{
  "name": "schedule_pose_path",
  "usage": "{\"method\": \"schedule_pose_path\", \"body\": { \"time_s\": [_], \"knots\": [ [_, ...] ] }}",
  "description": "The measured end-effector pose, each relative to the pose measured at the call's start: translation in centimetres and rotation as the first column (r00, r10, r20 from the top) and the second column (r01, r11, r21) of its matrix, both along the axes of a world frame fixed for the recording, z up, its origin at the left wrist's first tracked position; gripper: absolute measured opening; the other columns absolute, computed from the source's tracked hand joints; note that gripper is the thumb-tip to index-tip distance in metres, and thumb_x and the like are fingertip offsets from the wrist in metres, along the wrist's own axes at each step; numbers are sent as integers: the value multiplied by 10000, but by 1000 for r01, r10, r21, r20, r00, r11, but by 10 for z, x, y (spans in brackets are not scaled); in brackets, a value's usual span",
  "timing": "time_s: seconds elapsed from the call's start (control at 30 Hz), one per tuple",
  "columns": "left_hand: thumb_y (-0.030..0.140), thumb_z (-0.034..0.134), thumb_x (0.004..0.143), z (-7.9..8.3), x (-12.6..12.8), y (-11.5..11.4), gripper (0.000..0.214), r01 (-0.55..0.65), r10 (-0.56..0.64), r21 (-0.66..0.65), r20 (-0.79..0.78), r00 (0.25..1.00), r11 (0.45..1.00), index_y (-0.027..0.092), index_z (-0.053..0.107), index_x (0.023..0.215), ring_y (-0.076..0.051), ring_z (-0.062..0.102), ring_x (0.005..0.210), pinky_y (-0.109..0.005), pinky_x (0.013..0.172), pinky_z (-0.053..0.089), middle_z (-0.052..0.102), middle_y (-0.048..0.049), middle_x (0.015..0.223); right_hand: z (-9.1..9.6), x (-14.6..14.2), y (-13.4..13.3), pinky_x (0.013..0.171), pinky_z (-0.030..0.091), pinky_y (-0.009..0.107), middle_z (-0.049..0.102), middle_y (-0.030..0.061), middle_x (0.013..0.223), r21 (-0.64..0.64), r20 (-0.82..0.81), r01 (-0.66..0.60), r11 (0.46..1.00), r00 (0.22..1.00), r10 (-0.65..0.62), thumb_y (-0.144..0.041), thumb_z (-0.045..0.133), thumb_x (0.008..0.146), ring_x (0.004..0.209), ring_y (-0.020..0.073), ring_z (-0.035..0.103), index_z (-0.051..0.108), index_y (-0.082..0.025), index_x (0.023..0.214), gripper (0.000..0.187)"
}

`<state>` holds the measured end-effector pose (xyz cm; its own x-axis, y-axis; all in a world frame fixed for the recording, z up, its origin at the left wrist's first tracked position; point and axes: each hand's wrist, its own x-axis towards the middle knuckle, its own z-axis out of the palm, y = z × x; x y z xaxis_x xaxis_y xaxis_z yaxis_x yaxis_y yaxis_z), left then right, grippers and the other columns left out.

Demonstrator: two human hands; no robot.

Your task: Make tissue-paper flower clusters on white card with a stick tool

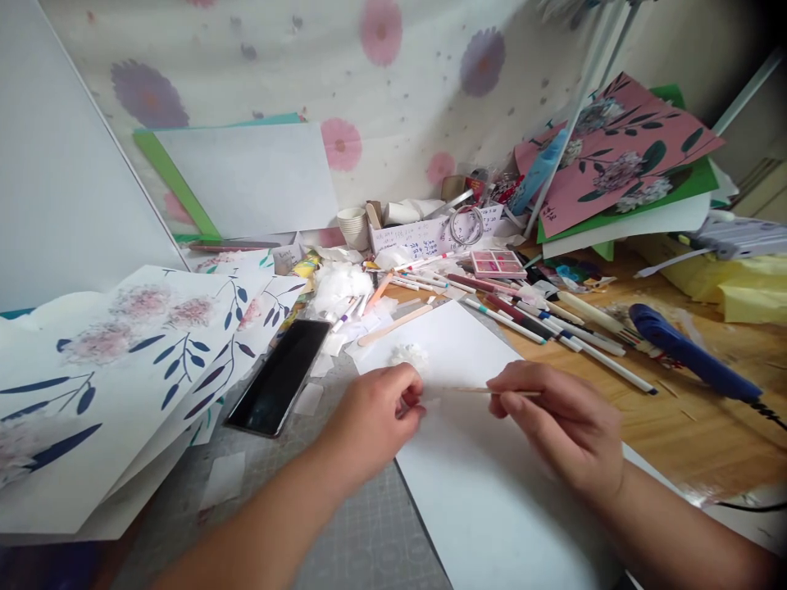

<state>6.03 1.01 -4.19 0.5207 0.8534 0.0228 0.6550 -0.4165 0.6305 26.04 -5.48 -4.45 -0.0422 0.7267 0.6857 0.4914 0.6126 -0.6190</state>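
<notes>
A sheet of white paper (485,492) lies at an angle in front of me, with a small fluffy white clump (411,356) on its upper part. My left hand (384,410) is over the sheet's left edge, just below the clump. Its fingers curl together, and whatever they pinch is hidden. My right hand (557,422) pinches a thin wooden stick (473,390) between thumb and fingers. The stick lies nearly level above the sheet, its tip pointing left at my left hand, with a small gap between.
A black phone (279,377) rests on a grey cutting mat (350,524). Painted flower sheets (197,360) overlap at left. Marker pens (571,336), a cotton pile (341,288) and a wooden craft stick (393,325) surround the sheet's far end. A blue glue gun (694,352) lies right.
</notes>
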Motion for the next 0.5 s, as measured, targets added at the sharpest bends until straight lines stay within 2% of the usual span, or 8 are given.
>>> {"method": "schedule_pose_path", "body": {
  "time_s": [0.13, 0.23, 0.5],
  "knots": [
    [109, 607, 753, -2, -1, 4, 107, -9, 9, 65, 2, 1000, 998, 196, 550, 733, -113, 520, 639, -230, 608, 384, 578, 43, 694, 1, -12, 0, 495, 397, 269, 594, 15, 610, 98, 270, -202, 974, 948, 170, -67, 485, 791, 513, 137, 518, 576, -165, 904, 175],
    [116, 595, 781, -4, -4, 6, 91, 32, -33, 97, 8, 999, 995, 200, 577, 752, -121, 538, 679, -238, 634, 396, 599, 35, 732, -2, -21, 0, 517, 404, 294, 624, 41, 655, 118, 446, -223, 968, 882, 149, -81, 495, 794, 546, 158, 529, 574, -143, 930, 169],
    [83, 554, 802, -6, -7, 9, 153, 92, -94, 140, 11, 996, 986, 201, 634, 746, -135, 557, 768, -252, 681, 409, 600, 7, 806, -6, -21, -3, 540, 401, 296, 644, 48, 702, 141, 501, -171, 975, 862, 79, -91, 519, 817, 586, 157, 541, 585, -127, 945, 149]
  ]
}}
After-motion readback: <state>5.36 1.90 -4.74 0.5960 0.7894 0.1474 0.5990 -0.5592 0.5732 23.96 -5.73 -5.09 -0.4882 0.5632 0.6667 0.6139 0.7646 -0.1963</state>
